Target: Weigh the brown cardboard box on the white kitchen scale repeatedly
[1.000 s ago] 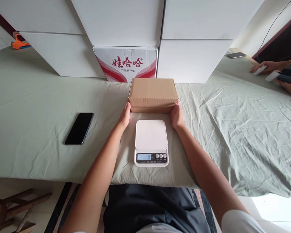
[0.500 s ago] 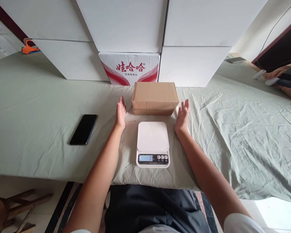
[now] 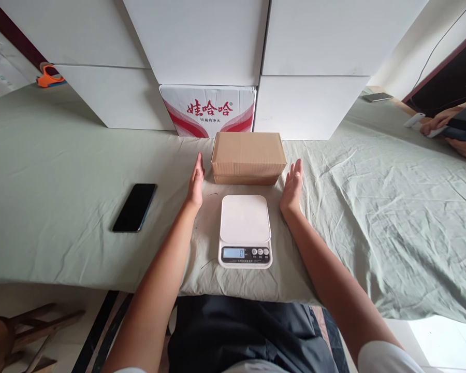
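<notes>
A closed brown cardboard box (image 3: 248, 156) lies on the green sheet just beyond a white kitchen scale (image 3: 245, 231), whose display reads 0. My left hand (image 3: 196, 182) is flat and upright a little to the left of the box, fingers apart, holding nothing. My right hand (image 3: 292, 185) stands open just right of the box, a small gap between palm and cardboard. Nothing rests on the scale's platform.
A black phone (image 3: 135, 206) lies on the sheet at left. White boxes (image 3: 306, 67) and a red-printed carton (image 3: 207, 110) are stacked behind. Another person's hand (image 3: 437, 122) with devices is at far right. An orange tape dispenser (image 3: 48, 75) sits back left; a wooden stool (image 3: 11, 336) stands below.
A second ago both hands gripped the box's ends; they let go and drew apart. Since half a second ago my left hand has edged closer to the box.
</notes>
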A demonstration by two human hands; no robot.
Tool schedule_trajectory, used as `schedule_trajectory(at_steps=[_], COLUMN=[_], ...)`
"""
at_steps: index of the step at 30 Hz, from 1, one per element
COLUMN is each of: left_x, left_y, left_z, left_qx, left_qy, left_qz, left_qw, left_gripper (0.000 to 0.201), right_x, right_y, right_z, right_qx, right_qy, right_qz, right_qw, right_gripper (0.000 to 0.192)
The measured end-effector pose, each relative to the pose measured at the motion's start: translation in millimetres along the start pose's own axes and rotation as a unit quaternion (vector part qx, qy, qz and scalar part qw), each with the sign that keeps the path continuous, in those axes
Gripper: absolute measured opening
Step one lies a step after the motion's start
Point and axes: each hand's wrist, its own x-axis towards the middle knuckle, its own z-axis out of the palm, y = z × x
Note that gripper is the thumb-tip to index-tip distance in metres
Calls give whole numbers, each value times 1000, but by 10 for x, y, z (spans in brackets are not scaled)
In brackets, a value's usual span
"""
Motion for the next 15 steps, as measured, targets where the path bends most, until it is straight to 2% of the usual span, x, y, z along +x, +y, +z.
schedule_trajectory(at_steps=[10,15], left_x=[35,24], left_y=[-193,-148], left_z=[-13,49], left_qx=[45,18], left_qy=[-48,-63], left_qz=[9,13], left_qw=[998,998], left_gripper=[96,94], right_x=[-22,-59], right_y=[18,-117], right_z=[49,133], right_qx=[44,64], right_qy=[-60,-128], right_qz=[28,28], right_qw=[997,989], right_gripper=[91,82])
